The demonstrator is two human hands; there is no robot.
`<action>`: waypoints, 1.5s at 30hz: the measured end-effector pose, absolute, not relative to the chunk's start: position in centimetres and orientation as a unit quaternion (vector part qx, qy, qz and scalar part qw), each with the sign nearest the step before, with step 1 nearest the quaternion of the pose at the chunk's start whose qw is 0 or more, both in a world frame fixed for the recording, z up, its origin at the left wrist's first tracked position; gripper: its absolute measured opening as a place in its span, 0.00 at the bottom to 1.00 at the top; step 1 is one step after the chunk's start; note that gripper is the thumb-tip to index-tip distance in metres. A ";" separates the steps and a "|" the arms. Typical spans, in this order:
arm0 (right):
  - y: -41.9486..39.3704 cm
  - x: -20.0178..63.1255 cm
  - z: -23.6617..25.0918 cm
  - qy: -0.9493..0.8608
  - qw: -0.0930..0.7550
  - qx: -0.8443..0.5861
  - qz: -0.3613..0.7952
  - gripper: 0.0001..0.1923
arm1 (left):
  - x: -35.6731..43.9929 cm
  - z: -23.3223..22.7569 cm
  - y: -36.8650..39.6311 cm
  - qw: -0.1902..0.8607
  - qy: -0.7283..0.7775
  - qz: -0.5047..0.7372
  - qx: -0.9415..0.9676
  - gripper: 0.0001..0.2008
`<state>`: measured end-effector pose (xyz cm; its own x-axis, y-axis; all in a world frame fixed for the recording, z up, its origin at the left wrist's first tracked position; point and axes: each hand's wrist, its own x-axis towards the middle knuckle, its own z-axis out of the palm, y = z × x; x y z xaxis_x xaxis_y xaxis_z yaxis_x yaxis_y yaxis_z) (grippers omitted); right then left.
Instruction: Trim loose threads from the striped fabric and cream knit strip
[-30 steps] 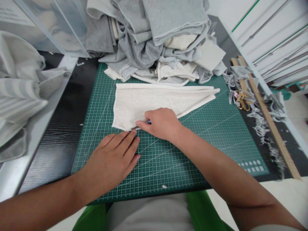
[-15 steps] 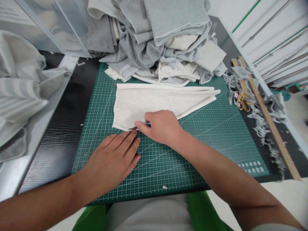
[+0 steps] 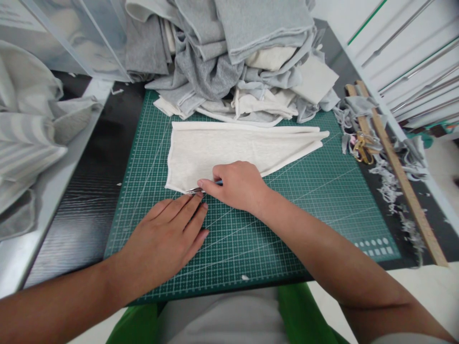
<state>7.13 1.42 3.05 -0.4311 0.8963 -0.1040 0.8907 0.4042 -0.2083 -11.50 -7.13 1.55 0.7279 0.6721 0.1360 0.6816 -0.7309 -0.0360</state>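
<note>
A cream knit fabric piece [image 3: 211, 148] lies flat, wide at the left and tapering to the right. My right hand [image 3: 238, 186] is closed around small thread snips [image 3: 195, 190], whose metal blades point left along the fabric's near edge. A bit of blue handle shows by the thumb; the rest is hidden in the palm. My left hand [image 3: 170, 231] lies flat, fingers stretched out and slightly spread, on the green cutting mat [image 3: 272, 258]. Its fingertips reach the near edge of the fabric, just below the blades.
Behind the fabric rises a heap of grey and cream cloth [image 3: 229, 57]. Striped cloth [image 3: 28, 138] hangs at the left near a clear plastic bin [image 3: 96, 38]. To the right lie a wooden ruler [image 3: 405, 186], gold-handled scissors [image 3: 363, 149] and thread scraps [image 3: 387, 186].
The view has shifted slightly. My right hand and the snips stay at nearly the same spot on the fabric edge, with the blades showing brighter. My left hand stays flat in place.
</note>
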 end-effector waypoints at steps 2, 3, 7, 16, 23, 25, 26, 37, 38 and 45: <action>1.4 7.1 3.1 -0.838 0.003 -0.534 0.115 0.26 | -11.5 1.6 -7.1 0.044 -0.364 -0.060 -0.929 0.20; 1.3 7.0 3.1 -0.838 0.001 -0.533 0.112 0.26 | -11.5 1.6 -7.1 0.045 -0.363 -0.060 -0.929 0.20; 1.3 6.9 3.1 -0.844 0.000 -0.527 0.100 0.26 | -11.5 1.6 -7.2 0.042 -0.363 -0.056 -0.929 0.20; 1.1 6.6 3.2 -0.840 -0.012 -0.532 0.103 0.26 | -11.5 1.5 -7.1 0.047 -0.362 -0.060 -0.929 0.20; 1.2 6.7 3.2 -0.842 -0.007 -0.531 0.097 0.25 | -11.5 1.6 -7.2 0.045 -0.361 -0.062 -0.929 0.20; 1.2 6.7 3.2 -0.841 -0.010 -0.532 0.099 0.25 | -11.5 1.6 -7.2 0.045 -0.361 -0.062 -0.930 0.19; 1.1 6.7 3.2 -0.841 -0.012 -0.532 0.100 0.25 | -11.5 1.5 -7.2 0.044 -0.361 -0.062 -0.930 0.19; 0.8 6.7 3.1 -0.839 -0.006 -0.535 0.097 0.25 | -11.5 1.6 -7.1 0.029 -0.362 -0.067 -0.929 0.20; 0.7 6.7 3.1 -0.839 -0.007 -0.536 0.099 0.25 | -11.5 1.6 -7.1 0.027 -0.364 -0.068 -0.929 0.20; 0.7 6.7 3.2 -0.838 -0.005 -0.536 0.102 0.24 | -11.6 1.6 -7.1 0.034 -0.362 -0.068 -0.929 0.20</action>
